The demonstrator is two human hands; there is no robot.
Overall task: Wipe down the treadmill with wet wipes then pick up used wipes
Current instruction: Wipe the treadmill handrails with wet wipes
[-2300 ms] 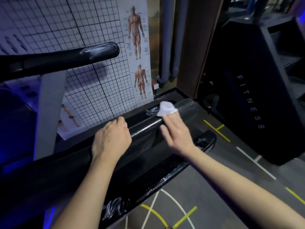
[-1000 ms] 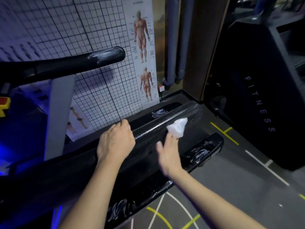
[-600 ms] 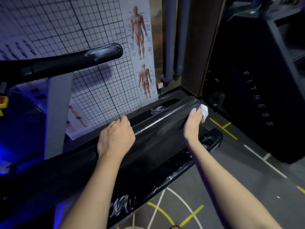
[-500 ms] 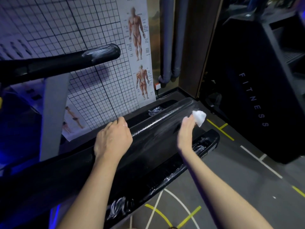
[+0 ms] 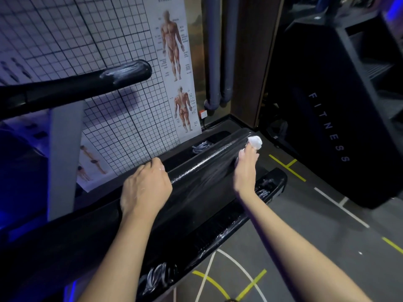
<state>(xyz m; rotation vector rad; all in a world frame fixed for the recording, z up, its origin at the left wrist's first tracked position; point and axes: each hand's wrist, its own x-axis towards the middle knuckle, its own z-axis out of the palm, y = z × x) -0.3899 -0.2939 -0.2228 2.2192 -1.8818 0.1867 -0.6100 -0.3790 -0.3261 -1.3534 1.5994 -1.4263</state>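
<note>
Head view: poster (image 5: 174, 68) behind treadmill (image 5: 207, 162), fitness machine (image 5: 327, 105) beside, wipe (image 5: 255, 142) in right grip (image 5: 245, 171).

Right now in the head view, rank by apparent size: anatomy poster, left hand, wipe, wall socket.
1. anatomy poster
2. left hand, gripping the treadmill rail, nearest the camera
3. wipe, partly hidden in the right hand
4. wall socket: slightly smaller than the wipe but farther off, so real order unsure.
</note>
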